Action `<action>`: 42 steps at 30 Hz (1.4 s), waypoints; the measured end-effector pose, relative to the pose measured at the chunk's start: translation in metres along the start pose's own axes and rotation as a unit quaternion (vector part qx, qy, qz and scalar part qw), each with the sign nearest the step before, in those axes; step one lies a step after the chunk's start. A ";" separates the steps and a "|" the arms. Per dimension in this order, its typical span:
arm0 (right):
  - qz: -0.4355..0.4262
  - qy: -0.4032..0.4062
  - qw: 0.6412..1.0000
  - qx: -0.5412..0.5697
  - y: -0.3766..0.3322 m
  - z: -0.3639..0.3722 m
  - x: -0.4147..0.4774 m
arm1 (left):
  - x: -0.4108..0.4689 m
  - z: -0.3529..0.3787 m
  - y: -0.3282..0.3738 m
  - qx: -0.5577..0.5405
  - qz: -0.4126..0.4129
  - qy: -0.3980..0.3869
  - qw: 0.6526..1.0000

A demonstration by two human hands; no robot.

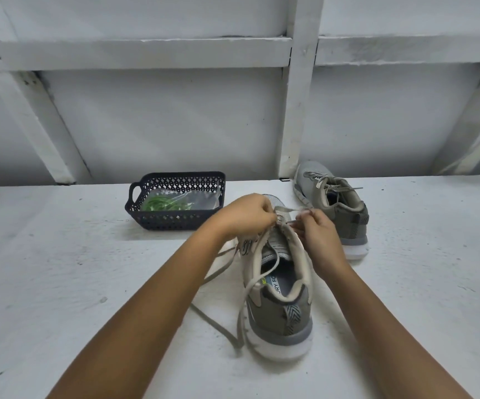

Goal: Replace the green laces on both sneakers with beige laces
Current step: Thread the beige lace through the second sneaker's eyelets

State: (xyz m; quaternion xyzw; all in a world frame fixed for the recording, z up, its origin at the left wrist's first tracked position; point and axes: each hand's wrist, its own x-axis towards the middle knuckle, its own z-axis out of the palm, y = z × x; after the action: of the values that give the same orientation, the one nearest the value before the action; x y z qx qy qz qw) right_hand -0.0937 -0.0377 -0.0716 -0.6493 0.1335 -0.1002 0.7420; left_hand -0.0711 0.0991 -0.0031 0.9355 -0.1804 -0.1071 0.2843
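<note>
The near sneaker point(279, 306) is standing upright on the white table point(74, 283), heel toward the camera and toe pointing away. Both hands are working at the eyelet rows forward of the tongue.

The left hand point(244, 216) is hovering over the left eyelet row with its fingers curled, pinching the beige lace point(287, 210). The right hand point(318, 227) is positioned at the right eyelet row, with thumb and forefinger pinching the same lace. A short span of the lace is running across the shoe between the two hands. One loose length is crossing the shoe opening and hanging over the left side. More of it is trailing on the table to the left of the heel.

The far sneaker point(336, 208) is sitting just beyond the right hand, toe pointing away, with a beige lace already threaded through it.

The dark basket point(135, 194) is resting near the back edge of the table, left of both shoes. The green laces point(161, 203) are lying inside it, within a clear bag point(207, 200).
</note>
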 end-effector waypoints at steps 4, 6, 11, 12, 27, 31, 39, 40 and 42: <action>-0.022 -0.001 0.998 -0.066 0.001 -0.001 -0.001 | -0.025 -0.025 -0.018 -0.205 0.062 -0.080 0.973; -0.039 -0.003 0.995 -0.089 0.001 -0.001 -0.002 | -0.038 -0.035 -0.030 -0.262 0.128 -0.147 0.945; -0.020 -0.032 0.998 -0.046 -0.001 -0.002 -0.006 | -0.055 -0.044 -0.046 -0.269 0.218 -0.278 0.896; -0.013 -0.036 0.999 -0.036 -0.001 -0.001 -0.006 | -0.056 -0.044 -0.046 -0.264 0.228 -0.300 0.888; 0.007 -0.061 0.998 -0.017 -0.002 -0.001 -0.007 | -0.017 -0.003 0.000 0.106 0.023 0.007 0.994; 0.004 -0.059 0.998 -0.024 0.001 -0.002 -0.006 | -0.009 0.016 0.008 0.216 -0.016 0.021 0.976; -0.015 -0.060 0.997 -0.055 0.004 -0.001 -0.002 | -0.011 0.014 0.004 0.052 -0.001 0.037 0.998; -0.017 -0.062 0.996 -0.058 0.005 -0.001 -0.001 | -0.014 0.010 0.003 -0.005 -0.002 0.021 1.000; -0.020 -0.066 0.995 -0.071 0.005 -0.002 0.001 | -0.023 0.002 0.002 -0.100 0.006 -0.013 0.995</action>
State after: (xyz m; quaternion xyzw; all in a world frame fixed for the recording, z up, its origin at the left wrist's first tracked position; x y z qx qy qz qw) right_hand -0.0938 -0.0388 -0.0764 -0.7083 0.0783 -0.0625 0.6988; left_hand -0.0930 0.1052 -0.0014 0.8996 -0.1781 -0.1351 0.3751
